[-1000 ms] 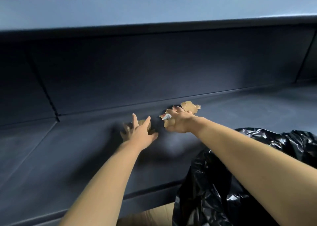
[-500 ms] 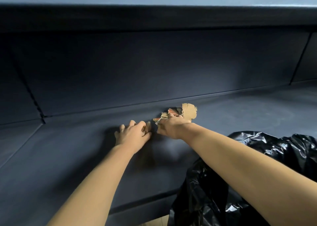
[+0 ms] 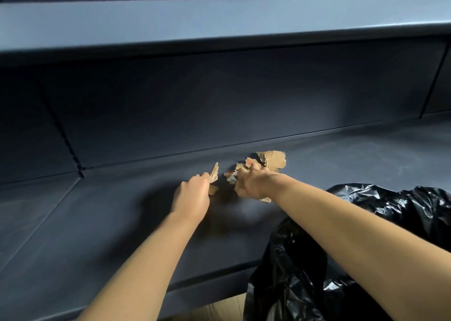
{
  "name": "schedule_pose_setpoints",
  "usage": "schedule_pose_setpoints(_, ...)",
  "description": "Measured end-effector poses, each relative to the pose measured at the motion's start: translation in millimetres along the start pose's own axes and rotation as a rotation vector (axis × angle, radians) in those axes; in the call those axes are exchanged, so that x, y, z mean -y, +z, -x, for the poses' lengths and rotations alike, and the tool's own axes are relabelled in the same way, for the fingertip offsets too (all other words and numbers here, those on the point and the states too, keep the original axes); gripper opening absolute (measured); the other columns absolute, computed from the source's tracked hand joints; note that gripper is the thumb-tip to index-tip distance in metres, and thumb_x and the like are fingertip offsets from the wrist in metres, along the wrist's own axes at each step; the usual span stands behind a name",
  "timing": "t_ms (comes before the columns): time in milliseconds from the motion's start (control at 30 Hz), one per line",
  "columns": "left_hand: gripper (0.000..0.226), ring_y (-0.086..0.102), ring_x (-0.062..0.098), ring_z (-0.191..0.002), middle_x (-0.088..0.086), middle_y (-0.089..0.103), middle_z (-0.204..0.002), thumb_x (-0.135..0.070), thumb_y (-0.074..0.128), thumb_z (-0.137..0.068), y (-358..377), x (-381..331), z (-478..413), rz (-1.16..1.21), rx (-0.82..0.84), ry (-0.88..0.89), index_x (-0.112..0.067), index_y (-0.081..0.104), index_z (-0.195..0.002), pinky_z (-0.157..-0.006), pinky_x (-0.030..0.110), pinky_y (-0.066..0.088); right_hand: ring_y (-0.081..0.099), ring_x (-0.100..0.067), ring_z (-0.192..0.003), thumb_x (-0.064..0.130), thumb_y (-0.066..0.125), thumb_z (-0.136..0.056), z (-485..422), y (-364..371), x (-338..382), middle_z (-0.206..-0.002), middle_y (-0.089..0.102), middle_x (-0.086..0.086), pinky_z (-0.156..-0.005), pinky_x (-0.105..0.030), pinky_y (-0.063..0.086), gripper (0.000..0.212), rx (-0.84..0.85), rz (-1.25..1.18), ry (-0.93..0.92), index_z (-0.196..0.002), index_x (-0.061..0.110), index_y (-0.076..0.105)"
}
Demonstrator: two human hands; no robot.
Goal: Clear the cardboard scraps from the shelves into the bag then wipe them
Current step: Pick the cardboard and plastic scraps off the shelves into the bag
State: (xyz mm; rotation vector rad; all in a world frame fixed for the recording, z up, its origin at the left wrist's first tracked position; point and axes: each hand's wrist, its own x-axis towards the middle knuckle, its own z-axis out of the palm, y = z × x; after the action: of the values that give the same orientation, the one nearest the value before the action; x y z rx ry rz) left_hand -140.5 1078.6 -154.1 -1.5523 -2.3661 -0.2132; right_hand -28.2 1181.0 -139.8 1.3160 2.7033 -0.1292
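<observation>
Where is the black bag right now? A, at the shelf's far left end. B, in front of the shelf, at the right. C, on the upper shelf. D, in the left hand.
B: the bag stands at the lower right, in front of the shelf; the left hand holds only a scrap.

Quick tally: two dark blue-grey metal shelves, a lower shelf (image 3: 97, 223) and an upper shelf (image 3: 219, 20). One crinkly black plastic bag (image 3: 390, 211). Two bare hands, left hand (image 3: 192, 194) and right hand (image 3: 253, 184), each gripping torn brown cardboard scraps. Two bits show in the left bunch (image 3: 214, 173). There are at least three in the right bunch (image 3: 274, 159), and the fingers hide the rest.
</observation>
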Motion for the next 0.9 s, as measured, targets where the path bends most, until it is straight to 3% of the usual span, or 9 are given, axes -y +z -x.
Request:
schedule_pose_setpoints(200,0.014,0.056,0.039,-0.088,0.011,0.06,-0.099,-0.006,0.036,-0.096,-34.6,-11.4,18.0,0.187,-0.054,0.064,-0.011,0.049,-0.096,-0.064,0.036,0.034,0.043,-0.039,-0.118,0.055,0.038,-0.085,38.1,-25.4,-6.9,-0.121,0.038,-0.014,-0.098,-0.043,0.036,0.052,-0.017,-0.036,-0.089,-0.123,0.02,0.038)
schedule_pose_setpoints(300,0.013,0.048,0.035,-0.078,0.01,0.055,-0.093,-0.007,0.036,-0.096,-56.0,-29.3,31.6,0.327,-0.07,0.106,-0.011,0.047,-0.088,-0.061,0.036,0.035,0.043,-0.037,-0.114,0.074,0.021,-0.06,64.1,-43.4,-15.0,-0.105,0.039,-0.006,-0.099,-0.047,0.036,0.066,-0.04,0.007,-0.105,-0.102,0.026,0.04)
schedule_pose_setpoints(367,0.015,0.044,0.032,-0.074,0.006,0.048,-0.083,-0.011,0.036,-0.096,-67.5,-42.3,44.9,0.4,-0.084,0.154,-0.014,0.04,-0.082,-0.061,0.036,0.035,0.044,-0.035,-0.113,0.072,0.02,-0.057,81.1,-48.2,-23.3,-0.108,0.042,-0.005,-0.099,-0.047,0.038,0.059,-0.039,0.008,-0.153,-0.093,0.028,0.036)
schedule_pose_setpoints(467,0.017,0.042,0.032,-0.071,0.0,0.039,-0.073,-0.011,0.038,-0.095,-81.8,-60.0,64.5,0.449,-0.091,0.222,-0.017,0.036,-0.08,-0.062,0.037,0.035,0.042,-0.032,-0.113,0.051,0.036,-0.083,104.3,-48.7,-41.9,-0.111,0.044,-0.008,-0.1,-0.042,0.036,0.029,-0.028,0.009,-0.201,-0.095,0.024,0.037)
schedule_pose_setpoints(533,0.018,0.04,0.031,-0.068,-0.002,0.036,-0.069,-0.011,0.039,-0.095,-91.2,-70.1,76.6,0.446,-0.1,0.252,-0.016,0.035,-0.079,-0.061,0.037,0.033,0.041,-0.027,-0.111,0.043,0.041,-0.087,121.7,-50.0,-55.1,-0.106,0.043,-0.007,-0.096,-0.037,0.036,0.024,-0.019,-0.032,-0.25,-0.098,0.021,0.04)
schedule_pose_setpoints(667,0.016,0.043,0.028,-0.068,0.0,0.044,-0.075,-0.014,0.041,-0.095,-114.6,-90.4,100.6,0.448,-0.14,0.331,-0.007,0.051,-0.085,-0.063,0.041,0.039,0.044,-0.007,-0.081,0.04,0.045,-0.086,166.2,-60.3,-74.2,-0.086,0.039,0.009,-0.076,-0.02,0.035,0.023,-0.033,-0.164,-0.338,-0.097,0.02,0.043)
schedule_pose_setpoints(800,0.016,0.035,0.015,-0.054,-0.005,0.039,-0.061,-0.008,0.046,-0.091,-131.2,-109.9,132.1,0.507,-0.155,0.444,-0.008,0.049,-0.075,-0.056,0.03,0.02,0.051,-0.01,-0.08,0.053,0.043,-0.071,216.7,-57.7,-97.4,-0.083,0.044,0.008,-0.073,-0.023,0.039,0.043,-0.004,-0.209,-0.346,-0.101,0.023,0.048)
schedule_pose_setpoints(900,0.011,0.047,0.024,-0.06,-0.002,0.049,-0.067,-0.011,0.048,-0.087,-134.2,-126.3,154.4,0.518,-0.049,0.517,-0.006,0.057,-0.081,-0.057,0.035,0.036,0.05,-0.005,-0.085,0.059,0.043,-0.064,247.7,-41.8,-117.3,-0.091,0.041,0.011,-0.078,-0.022,0.034,0.048,0.086,-0.198,-0.323,-0.103,0.031,0.048)
